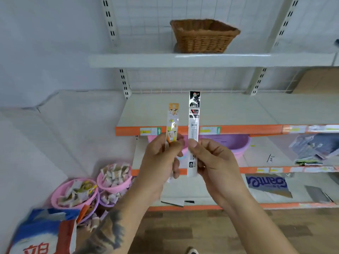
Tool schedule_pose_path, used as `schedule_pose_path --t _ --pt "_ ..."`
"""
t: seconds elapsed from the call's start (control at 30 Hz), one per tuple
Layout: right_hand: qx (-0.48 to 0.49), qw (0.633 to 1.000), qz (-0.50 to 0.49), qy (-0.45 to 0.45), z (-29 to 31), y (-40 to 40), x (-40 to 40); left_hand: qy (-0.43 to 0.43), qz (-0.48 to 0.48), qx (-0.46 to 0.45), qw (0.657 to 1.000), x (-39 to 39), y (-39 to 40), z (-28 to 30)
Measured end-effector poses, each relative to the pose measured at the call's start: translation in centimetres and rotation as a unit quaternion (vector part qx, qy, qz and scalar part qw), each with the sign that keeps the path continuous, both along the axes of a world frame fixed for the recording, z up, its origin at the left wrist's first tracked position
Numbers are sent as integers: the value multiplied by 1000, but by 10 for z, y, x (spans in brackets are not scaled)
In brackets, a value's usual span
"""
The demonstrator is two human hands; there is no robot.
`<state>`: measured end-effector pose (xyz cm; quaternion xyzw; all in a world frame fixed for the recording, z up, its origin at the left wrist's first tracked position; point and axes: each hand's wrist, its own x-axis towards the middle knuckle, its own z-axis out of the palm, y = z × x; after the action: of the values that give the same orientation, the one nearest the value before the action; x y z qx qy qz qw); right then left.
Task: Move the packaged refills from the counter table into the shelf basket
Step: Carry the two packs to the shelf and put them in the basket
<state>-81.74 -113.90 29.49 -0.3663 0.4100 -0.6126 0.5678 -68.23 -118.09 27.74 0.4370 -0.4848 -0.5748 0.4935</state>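
Both hands pinch slim, glossy plastic refill packets upright: left hand (pixel 161 158) the orange packet (pixel 172 123), right hand (pixel 212 160) the white packet (pixel 194 125).

Blue-and-white printed sheet (pixel 267 184), lower shelf at right: upside-down lettering, not surely readable. Blue-red-white bag (pixel 39 235), lower left: partial red character. Refill packets' print illegible.

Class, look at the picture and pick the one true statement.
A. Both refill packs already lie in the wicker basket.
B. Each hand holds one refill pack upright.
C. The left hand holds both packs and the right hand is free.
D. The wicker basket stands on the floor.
B: the left hand grips the orange refill pack and the right hand the black-and-white refill pack, both below the wicker basket.
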Motion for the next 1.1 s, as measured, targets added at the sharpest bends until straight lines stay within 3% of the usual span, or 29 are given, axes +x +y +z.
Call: schedule_pose_path --t 0.2,0.4,0.63,0.8,1.0,1.1 --pt "-80 996 23 12 46 -78 -62 53 -31 -61 996 -67 -61 50" --pt "-149 983 -23 110 80 -123 -101 68 -31 -115 991 -106 -109 82" --pt "-241 934 -44 260 106 -167 -110 50 -22 -158 986 -105 -157 110" --pt "-303 902 -68 299 121 -197 -110 57 -21 -170 984 -97 -185 132" --pt "-278 902 -138 301 167 -227 -121 38 -47 -156 986 -99 -217 162" --pt "-199 876 -175 403 205 -266 -143 42 -47 -152 986 -95 -230 171"
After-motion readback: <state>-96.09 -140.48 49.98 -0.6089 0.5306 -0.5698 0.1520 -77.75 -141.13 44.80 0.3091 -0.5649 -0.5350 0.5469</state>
